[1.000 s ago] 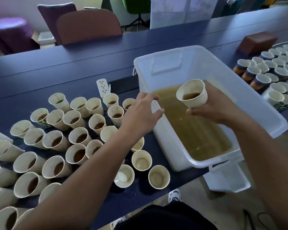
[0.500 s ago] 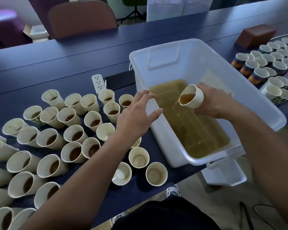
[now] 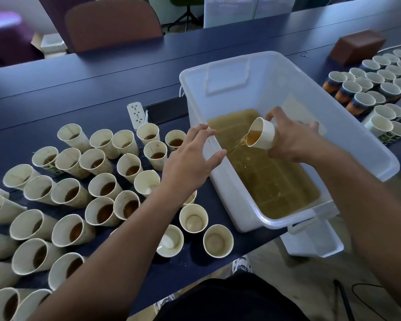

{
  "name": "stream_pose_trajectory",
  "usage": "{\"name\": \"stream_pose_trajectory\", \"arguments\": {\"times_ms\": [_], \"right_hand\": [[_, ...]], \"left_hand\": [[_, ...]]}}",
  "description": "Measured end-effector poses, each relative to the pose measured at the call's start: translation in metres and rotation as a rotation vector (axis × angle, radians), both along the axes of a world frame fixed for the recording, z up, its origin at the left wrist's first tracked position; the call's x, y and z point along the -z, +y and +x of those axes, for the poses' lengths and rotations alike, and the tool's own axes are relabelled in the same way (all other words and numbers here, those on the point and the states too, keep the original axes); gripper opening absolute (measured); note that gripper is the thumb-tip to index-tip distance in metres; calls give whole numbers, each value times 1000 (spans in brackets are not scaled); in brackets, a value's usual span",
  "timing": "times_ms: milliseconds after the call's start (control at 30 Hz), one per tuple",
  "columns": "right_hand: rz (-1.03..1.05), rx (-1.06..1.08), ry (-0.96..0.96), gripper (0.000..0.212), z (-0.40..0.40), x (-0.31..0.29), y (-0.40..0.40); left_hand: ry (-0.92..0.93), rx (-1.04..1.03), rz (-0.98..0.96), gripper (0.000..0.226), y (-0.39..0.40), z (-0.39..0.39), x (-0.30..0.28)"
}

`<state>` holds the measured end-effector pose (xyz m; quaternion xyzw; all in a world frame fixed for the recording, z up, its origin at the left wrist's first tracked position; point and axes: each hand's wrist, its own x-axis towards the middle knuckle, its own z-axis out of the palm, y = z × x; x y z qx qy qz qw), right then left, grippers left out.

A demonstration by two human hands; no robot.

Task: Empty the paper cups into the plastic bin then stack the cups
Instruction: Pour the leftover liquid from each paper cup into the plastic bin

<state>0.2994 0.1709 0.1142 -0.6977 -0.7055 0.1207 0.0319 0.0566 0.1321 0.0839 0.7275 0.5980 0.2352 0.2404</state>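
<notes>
Pouring: our right hand grips tilted paper cup over translucent plastic bin | left hand open-fingered at bin's near-left rim | filled cups crowd left | brown block far right

A small paper cup is tipped over on its side above the big white plastic bin. Brown drink runs out of it into the bin. Many more cups with brown drink stand on the table beside the bin.
</notes>
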Motion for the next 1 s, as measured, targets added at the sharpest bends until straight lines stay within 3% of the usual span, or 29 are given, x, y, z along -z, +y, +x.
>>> {"name": "stream_pose_trajectory", "arguments": {"times_ms": [633,867,1000], "right_hand": [[170,-208,-317,60,-5,-14,13],[364,-148,-326,50,-11,-30,13],[249,-160,-350,51,-15,-19,8]], "left_hand": [[-10,-3,-14,50,2,0,0],[-14,-7,-22,50,1,1,-1],[-13,-6,-24,51,0,0,-2]]}}
